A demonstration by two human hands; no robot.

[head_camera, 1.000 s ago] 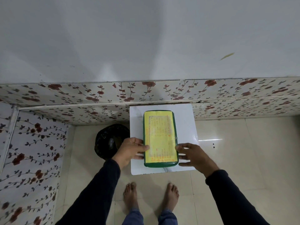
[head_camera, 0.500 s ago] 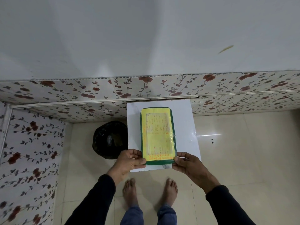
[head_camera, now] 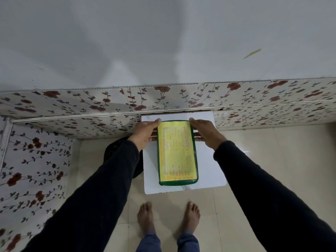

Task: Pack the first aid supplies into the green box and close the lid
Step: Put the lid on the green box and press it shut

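Note:
The green box [head_camera: 177, 182] lies closed on a small white table [head_camera: 209, 171], its lid covered by a yellow printed label. My left hand [head_camera: 144, 132] rests against the box's far left corner, fingers stretched along its side. My right hand [head_camera: 204, 132] presses the far right corner in the same way. Both hands flank the far end of the box, touching its edges. No loose first aid supplies are visible outside the box.
A black bin [head_camera: 116, 151] stands on the floor left of the table, partly behind my left sleeve. The table's far edge meets a floral-panelled wall [head_camera: 91, 106]. My bare feet [head_camera: 168, 217] stand on the cream tiled floor below the table.
Both hands slid from the box's near corners to its far corners. The view shifted, and the box stays flat and closed on the table.

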